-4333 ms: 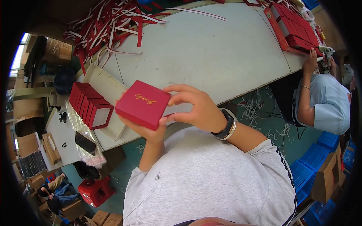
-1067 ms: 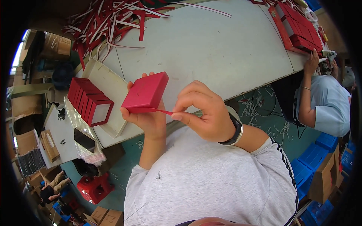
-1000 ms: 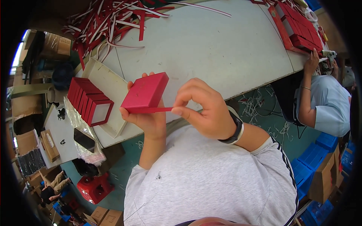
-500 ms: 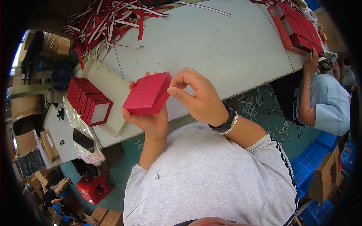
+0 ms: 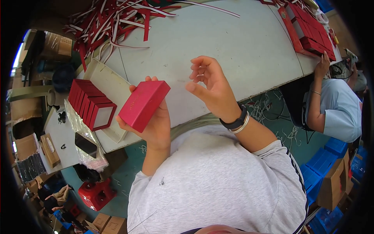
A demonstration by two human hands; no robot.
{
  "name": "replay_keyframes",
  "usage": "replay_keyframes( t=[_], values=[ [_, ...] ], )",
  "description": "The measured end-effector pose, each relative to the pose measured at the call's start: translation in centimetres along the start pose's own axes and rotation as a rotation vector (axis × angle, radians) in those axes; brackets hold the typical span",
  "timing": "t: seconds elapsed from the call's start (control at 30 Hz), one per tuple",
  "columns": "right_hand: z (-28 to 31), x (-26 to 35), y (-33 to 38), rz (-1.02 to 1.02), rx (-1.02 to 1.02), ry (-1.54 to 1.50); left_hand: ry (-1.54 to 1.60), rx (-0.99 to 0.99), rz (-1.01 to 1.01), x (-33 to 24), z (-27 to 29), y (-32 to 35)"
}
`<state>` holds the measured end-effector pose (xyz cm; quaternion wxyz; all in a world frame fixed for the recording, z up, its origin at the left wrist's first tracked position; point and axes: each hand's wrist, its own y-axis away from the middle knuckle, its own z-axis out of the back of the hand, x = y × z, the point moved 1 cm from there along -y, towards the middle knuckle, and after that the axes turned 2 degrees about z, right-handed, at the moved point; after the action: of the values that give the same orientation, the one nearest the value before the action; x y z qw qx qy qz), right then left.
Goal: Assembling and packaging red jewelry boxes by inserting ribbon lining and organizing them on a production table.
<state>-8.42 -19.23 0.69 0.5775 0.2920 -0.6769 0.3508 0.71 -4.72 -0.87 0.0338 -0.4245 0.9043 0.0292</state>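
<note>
A small red gift box (image 5: 143, 104) rests tilted in my left hand (image 5: 159, 126), whose fingers wrap its far edge while the thumb presses the near corner. Faint lettering marks its top face. Apart from the box, to its right, my right hand (image 5: 210, 84) hovers over the table with fingers loosely curled and spread, holding nothing. Left of the box, a row of similar red boxes (image 5: 91, 104) stands in a shallow cream tray (image 5: 111, 80).
A heap of red and white ribbons (image 5: 113, 23) covers the table's (image 5: 187, 43) far left. A phone (image 5: 86, 145) lies on plastic wrap at the left. At right, a co-worker's hand (image 5: 322, 64) touches stacked red boxes (image 5: 307, 31). A red stool (image 5: 96, 194) stands below.
My right hand has let go of the box's right side and moved right and away, its fingers spreading. In my left hand, the box has tipped, showing more of its side.
</note>
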Motion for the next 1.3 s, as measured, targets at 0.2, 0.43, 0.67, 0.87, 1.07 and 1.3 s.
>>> replay_keyframes(
  t=[0.2, 0.43, 0.67, 0.87, 1.07, 1.3],
  values=[
    [-1.7, 2.1, 0.9, 0.167, 0.184, 0.098, -0.136, -0.032, -0.029, 0.8, -0.7, 0.0],
    [-3.6, 1.0, 0.1, 0.057, 0.337, -0.074, -0.219, -0.134, -0.031, 1.3, -0.9, 1.2],
    [-4.2, 1.9, 0.1, 0.214, 0.450, 0.030, -0.163, -0.167, 0.022, -0.6, -1.6, 2.1],
    [-6.4, 1.8, -0.9, 0.660, 0.557, 0.490, -0.386, -0.299, 0.063, -4.9, 0.0, 4.6],
    [-13.1, 1.3, -5.4, 0.581, 0.746, 0.567, -0.928, -0.263, -0.657, -13.0, 4.7, 10.0],
    [-19.6, -3.0, -7.1, 0.366, 0.856, 0.598, -1.375, -0.669, -0.700, -18.8, 6.4, 11.0]
  ],
)
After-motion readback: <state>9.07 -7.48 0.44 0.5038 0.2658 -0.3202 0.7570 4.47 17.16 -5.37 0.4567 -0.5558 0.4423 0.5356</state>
